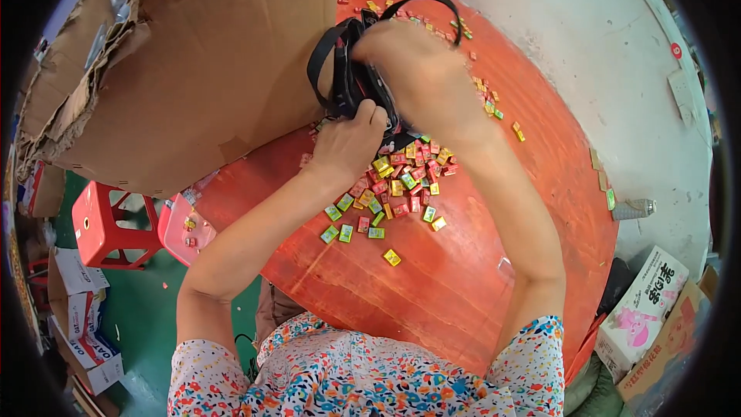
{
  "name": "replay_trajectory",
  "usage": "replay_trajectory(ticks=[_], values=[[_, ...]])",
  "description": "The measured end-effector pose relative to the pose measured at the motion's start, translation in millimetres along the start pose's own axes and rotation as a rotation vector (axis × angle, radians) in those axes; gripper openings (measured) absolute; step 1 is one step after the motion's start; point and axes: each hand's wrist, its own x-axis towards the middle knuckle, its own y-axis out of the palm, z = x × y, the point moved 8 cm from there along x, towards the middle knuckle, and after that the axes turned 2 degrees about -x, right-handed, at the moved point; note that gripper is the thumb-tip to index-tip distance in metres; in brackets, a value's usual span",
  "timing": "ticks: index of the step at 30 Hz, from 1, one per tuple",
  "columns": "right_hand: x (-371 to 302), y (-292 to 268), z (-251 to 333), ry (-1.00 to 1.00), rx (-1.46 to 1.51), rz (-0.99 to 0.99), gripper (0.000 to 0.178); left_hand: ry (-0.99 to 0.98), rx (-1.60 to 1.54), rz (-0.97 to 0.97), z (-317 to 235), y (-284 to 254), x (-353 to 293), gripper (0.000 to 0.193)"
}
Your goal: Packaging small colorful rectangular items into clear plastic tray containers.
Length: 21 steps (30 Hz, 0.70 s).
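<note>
Your left hand (346, 141) was clamped on the near rim of the black bag (346, 69), fingers bent over it. Your right hand (421, 66), blurred, was at the bag's mouth; whether it gripped anything you could not tell. The two hands were apart, close together across the bag, which stood on the red table (355, 286), its straps (319, 58) looping up. Small red, yellow and green packs (399, 210) lay heaped on the bag's near side, more beyond it. Left of the bag stood a big carton (224, 69).
</note>
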Motion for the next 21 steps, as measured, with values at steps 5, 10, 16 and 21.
replay_trajectory(ticks=[5,10,16,21], values=[[-55.9,94.9,-71.5,0.411,-0.205,0.928,0.017,-0.007,-0.003,-0.052,-2.8,-12.6,3.1,0.015],[-70.1,107.7,-104.4,0.341,-0.409,0.849,0.019,0.09,0.018,-0.161,-3.3,-19.1,-1.7,0.019],[-48.4,123.4,-89.1,0.542,-0.344,0.982,0.023,0.008,-0.125,-0.03,-5.0,2.8,-11.7,0.042],[-43.9,120.4,-90.0,0.504,-0.123,0.889,0.022,0.056,-0.185,-0.251,-0.1,-10.1,-14.3,0.042]])
